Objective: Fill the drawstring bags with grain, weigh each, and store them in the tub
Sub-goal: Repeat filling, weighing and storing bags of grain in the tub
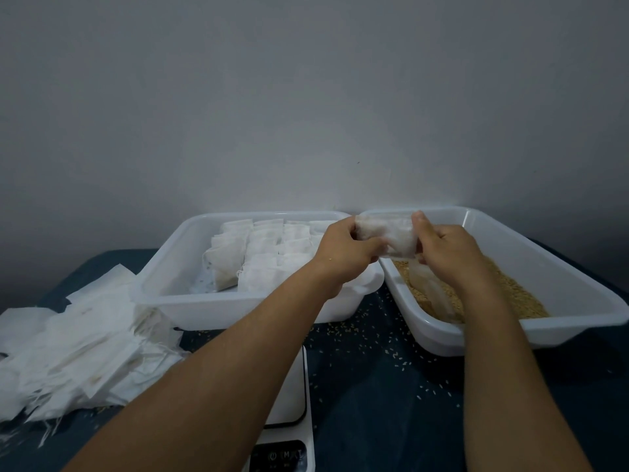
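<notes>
Both hands meet above the gap between two white tubs, near the far edge of the tabletop (374, 420). My left hand (343, 247) grips one end of a small white drawstring bag (388, 235), fingers curled round it, and the right hand (446, 245) pinches the other end with thumb on top. That bag hangs in the air over the near left corner of the right tub (578, 294); whether it holds any grain I cannot tell, since the cloth is blurred and the hands cover its ends.

Loose brown grain (517, 294) lies in the right tub, and a pale shape by my right forearm is sunk in it, too hazy to name. The left tub (177, 301) holds rows of filled bags (265, 257), standing close together; my left wrist hides its near right part.

At the left edge of the tabletop lies a loose heap of flat empty bags (75, 352) with strings trailing, cut off by the picture's border. A white scale (289, 403) sits at the near edge, mostly hidden under my left forearm, its buttons barely readable at the bottom. Spilled grains (391, 352) dot the dark cloth between the tubs and the scale.
</notes>
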Tool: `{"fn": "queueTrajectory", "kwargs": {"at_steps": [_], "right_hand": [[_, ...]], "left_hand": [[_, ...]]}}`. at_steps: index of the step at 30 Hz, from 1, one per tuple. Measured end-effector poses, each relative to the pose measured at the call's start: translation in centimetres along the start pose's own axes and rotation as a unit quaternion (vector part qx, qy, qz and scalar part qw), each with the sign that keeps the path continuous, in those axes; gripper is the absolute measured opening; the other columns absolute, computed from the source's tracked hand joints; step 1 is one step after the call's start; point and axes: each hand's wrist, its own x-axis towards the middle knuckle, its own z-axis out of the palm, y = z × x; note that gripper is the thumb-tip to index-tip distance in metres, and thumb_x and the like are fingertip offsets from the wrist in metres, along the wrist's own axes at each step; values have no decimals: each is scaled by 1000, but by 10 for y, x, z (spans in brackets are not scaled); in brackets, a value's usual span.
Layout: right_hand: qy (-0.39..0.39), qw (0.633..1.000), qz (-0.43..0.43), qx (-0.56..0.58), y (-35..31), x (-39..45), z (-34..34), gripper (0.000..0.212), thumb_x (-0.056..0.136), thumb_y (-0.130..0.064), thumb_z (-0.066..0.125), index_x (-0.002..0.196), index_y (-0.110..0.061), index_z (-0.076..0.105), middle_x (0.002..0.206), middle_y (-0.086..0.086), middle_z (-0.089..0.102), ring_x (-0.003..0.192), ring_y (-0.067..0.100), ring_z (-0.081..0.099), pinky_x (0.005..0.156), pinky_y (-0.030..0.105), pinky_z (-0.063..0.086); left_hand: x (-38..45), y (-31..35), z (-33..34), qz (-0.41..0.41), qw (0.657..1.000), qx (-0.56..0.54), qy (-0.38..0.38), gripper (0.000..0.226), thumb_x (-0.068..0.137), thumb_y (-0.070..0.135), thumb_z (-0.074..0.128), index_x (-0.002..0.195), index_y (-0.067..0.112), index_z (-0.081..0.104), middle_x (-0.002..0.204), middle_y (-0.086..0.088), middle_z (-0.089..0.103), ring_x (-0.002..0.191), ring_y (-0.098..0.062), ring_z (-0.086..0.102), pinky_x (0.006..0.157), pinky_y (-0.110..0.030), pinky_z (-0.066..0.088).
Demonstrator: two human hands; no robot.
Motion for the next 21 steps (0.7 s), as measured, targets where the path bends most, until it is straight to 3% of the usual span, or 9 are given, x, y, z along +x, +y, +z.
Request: {"fn": "queueTrajectory", "kwargs": {"at_steps": [3,7,10,12,14,18,21], "right_hand": [[52,998,2,-17,-1,0,-2,70,101,-72,37,73,-19,72,78,3,73,79,24,69,64,31,47],[-1,995,12,94,-4,-2,-6,57,97,-76,42,92,-34,79,87,-12,78,90,15,74,80,40,57],[-30,995,-42,89,-7,-4,-3,33,101,-60,54,96,-37,78,91,-14,77,91,13,72,86,44,59],[-19,993,-87,82,-11,-4,-1,23,102,-45,61,88,-32,75,84,-9,74,79,8,67,78,40,56],[-7,988,-125,85,-18,-5,-2,22,100,-42,62,85,-31,72,81,-10,71,73,2,62,73,32,49],[-33,977,-194,80,-38,-13,-2,13,99,-42,68,90,-36,74,91,-16,73,87,4,67,75,28,49],[-74,970,-225,51,-55,-21,-1,6,96,-39,73,90,-38,75,96,-20,72,91,4,66,76,30,52]], "left_hand": [[-1,-1,0,-5,1000,-12,2,17,87,7,78,96,20,71,89,1,73,79,-13,69,82,-34,64],[-3,0,1,-21,999,-33,11,20,88,6,76,106,12,71,101,-12,74,84,-18,68,89,-40,63],[-7,0,2,-32,997,-68,9,24,90,6,75,113,9,70,112,-17,74,93,-21,70,91,-40,63],[-12,1,2,-30,995,-96,-1,26,90,6,75,115,7,69,107,-14,74,91,-20,69,84,-33,63],[-20,2,-1,-24,994,-108,-15,30,88,10,77,116,5,68,98,-9,71,88,-20,67,80,-33,60],[-42,-3,-15,-12,996,-83,-27,41,78,16,85,116,18,69,112,-6,74,105,-27,73,93,-44,62],[-57,-11,-28,16,999,-18,-46,48,81,16,88,122,26,66,114,0,75,101,-17,75,87,-35,63]]}}
